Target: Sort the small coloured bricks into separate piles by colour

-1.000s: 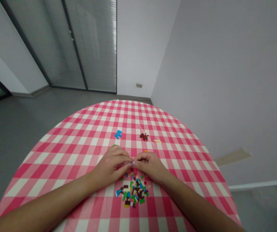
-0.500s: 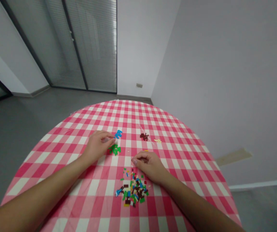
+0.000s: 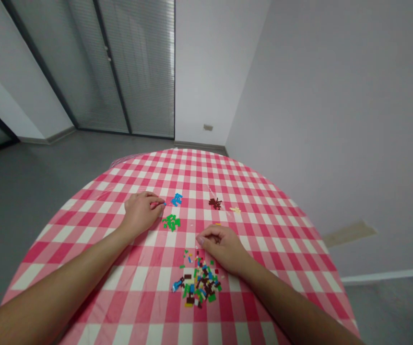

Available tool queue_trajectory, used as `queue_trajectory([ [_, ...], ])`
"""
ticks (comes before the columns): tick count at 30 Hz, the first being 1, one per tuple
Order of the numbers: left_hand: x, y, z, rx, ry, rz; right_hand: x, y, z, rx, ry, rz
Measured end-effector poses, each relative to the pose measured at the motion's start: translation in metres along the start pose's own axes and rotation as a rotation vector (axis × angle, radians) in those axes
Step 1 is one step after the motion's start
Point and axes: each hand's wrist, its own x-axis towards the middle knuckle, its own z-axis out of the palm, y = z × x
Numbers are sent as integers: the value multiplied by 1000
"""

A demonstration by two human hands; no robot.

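My left hand (image 3: 143,211) is closed in a pinch on a small blue building brick (image 3: 165,204) at its fingertips. Just right of it lies a group of blue bricks (image 3: 176,200), and a group of green bricks (image 3: 171,222) sits nearer to me. My right hand (image 3: 224,244) rests on the table with thumb and fingers together; whatever they hold is too small or hidden to name. Below its fingertips spreads a mixed pile of small bricks (image 3: 203,282) in green, brown, blue, yellow and white.
Toward the far side lie dark brown bricks (image 3: 215,203) and cream bricks (image 3: 235,210). A yellow piece (image 3: 218,224) shows just beyond my right hand. The round table has a red-and-white checked tablecloth (image 3: 127,306). A wall (image 3: 336,120) rises on the right.
My left hand has moved a little left, away from the blue and green groups, and a blue brick now shows at its fingertips. My right hand has stayed in place.
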Motion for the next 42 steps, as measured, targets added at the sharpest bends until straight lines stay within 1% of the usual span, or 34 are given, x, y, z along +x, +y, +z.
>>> queue_trajectory([
  [5, -4, 2, -2, 26, 23, 33, 0, 0, 1, -34, -15, -24],
  [9, -6, 4, 1, 17, 28, 58, -1, -1, 1, -61, -23, -40],
  [14, -8, 4, 5, -16, -10, 121, -1, -3, 1, -76, -25, -35],
  [22, -9, 7, 5, 3, -62, 190, -2, -3, 1, -68, -30, -41],
  [26, -9, 8, 4, -8, -73, 192, -1, -1, 0, -70, -26, -46],
  [29, -10, 10, 3, -12, -84, 197, 0, -1, -1, -103, -33, -75],
  [32, -11, 12, 0, -20, -92, 202, 0, -4, -4, -202, -46, -142],
  [35, -11, 14, -1, -38, -101, 211, 0, -8, -8, -301, -110, -222],
  [39, -11, 13, 0, -89, -104, 221, -1, -8, -13, -367, -249, -334],
  [42, -11, 11, 2, -124, -104, 220, -1, -6, -14, -418, -310, -378],
])
